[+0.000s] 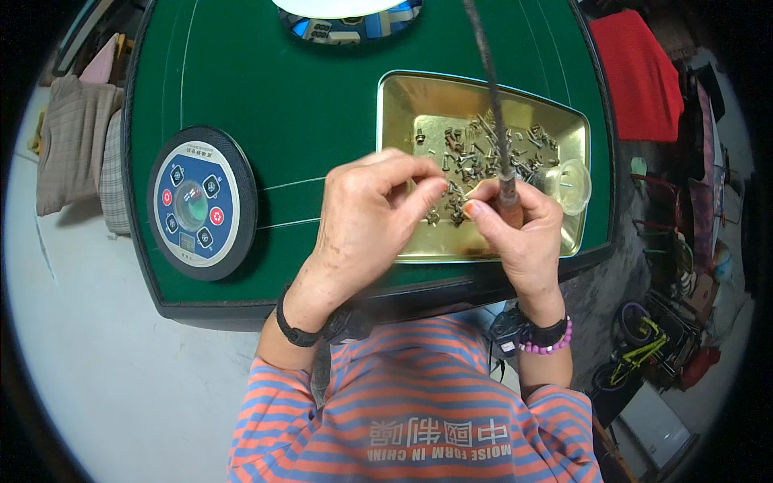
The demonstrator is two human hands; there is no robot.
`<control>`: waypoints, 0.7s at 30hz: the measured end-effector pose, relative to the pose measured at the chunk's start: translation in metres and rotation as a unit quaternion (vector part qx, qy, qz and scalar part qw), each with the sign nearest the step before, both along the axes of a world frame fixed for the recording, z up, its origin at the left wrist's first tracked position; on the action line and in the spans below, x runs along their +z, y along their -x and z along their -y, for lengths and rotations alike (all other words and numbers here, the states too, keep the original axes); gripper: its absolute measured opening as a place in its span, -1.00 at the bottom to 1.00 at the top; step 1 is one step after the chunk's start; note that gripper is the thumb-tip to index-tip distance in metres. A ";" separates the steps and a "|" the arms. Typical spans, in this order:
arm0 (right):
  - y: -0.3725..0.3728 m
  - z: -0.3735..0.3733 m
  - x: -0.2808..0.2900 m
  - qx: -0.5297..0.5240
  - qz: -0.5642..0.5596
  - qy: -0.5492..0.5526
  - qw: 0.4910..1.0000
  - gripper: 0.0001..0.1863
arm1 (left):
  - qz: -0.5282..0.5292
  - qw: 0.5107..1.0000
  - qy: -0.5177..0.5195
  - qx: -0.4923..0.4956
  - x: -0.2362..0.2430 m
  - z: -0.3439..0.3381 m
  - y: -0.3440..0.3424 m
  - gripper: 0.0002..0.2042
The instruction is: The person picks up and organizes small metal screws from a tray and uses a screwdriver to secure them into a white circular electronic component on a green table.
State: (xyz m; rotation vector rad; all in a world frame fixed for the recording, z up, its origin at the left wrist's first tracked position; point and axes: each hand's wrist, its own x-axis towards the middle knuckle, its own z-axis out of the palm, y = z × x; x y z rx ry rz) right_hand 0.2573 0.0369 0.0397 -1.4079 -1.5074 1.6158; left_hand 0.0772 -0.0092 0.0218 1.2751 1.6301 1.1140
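A shallow gold metal tray [483, 247] on the green table holds a scatter of small screws [467, 149]. Over its near edge, my right hand [527, 229] is closed around the orange-brown handle of a long, dark metal-shafted tool [493, 88], perhaps a screwdriver. Its shaft points away from me, above the screws. The thumb and forefinger of that hand press together near the handle. My left hand [366, 209] hovers at the tray's left side, thumb and forefinger bent together; anything between them is too small to make out.
At the tray's right side lies a small clear plastic cup [573, 187]. A round control panel with buttons [197, 205] is set at the table's left. Another round panel [350, 28] is at the far side. Cushions [76, 141] stand left; a red cloth [636, 76] hangs right.
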 end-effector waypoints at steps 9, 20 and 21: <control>0.010 0.001 -0.007 0.074 -0.020 -0.151 0.986 -0.87 | 0.289 0.951 0.100 -0.043 0.004 -0.002 0.005 -0.86; 0.004 0.017 0.013 -0.026 -0.094 0.033 0.995 -0.91 | 0.531 0.841 0.086 -0.054 0.005 0.002 0.013 -0.75; 0.003 0.018 0.014 -0.025 -0.094 0.031 0.995 -0.91 | 0.541 0.835 0.082 -0.059 0.004 0.002 0.013 -0.75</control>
